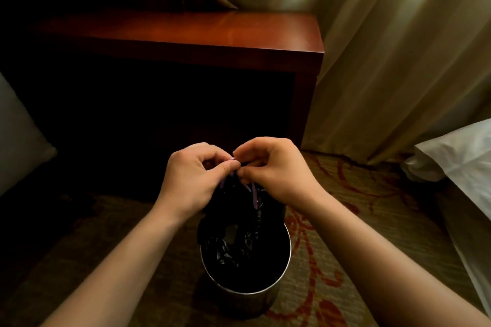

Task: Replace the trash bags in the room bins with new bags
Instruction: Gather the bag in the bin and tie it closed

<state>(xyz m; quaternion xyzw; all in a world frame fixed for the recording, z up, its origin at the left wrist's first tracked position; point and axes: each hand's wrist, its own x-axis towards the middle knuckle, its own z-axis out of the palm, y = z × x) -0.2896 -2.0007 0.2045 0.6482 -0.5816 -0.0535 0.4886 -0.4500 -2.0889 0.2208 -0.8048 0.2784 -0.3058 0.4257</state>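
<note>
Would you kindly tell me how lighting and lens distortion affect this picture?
In the head view the light is dim and warm, daylight glowing through the curtain; the space under the desk is lost in shadow; the black bag in the bin shows little detail; the wide lens stretches the frame edges; the left hand and right hand, pinching the purple drawstring, look sharp.

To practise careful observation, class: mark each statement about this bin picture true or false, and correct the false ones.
1. The left hand and right hand both pinch the purple drawstring of the black trash bag. True.
2. The round metal bin stands on patterned carpet in front of a wooden table. True.
3. The bag lies on the table. False: its lower part sits in the bin.
4. The bin lies tipped on its side. False: it stands upright.
</note>
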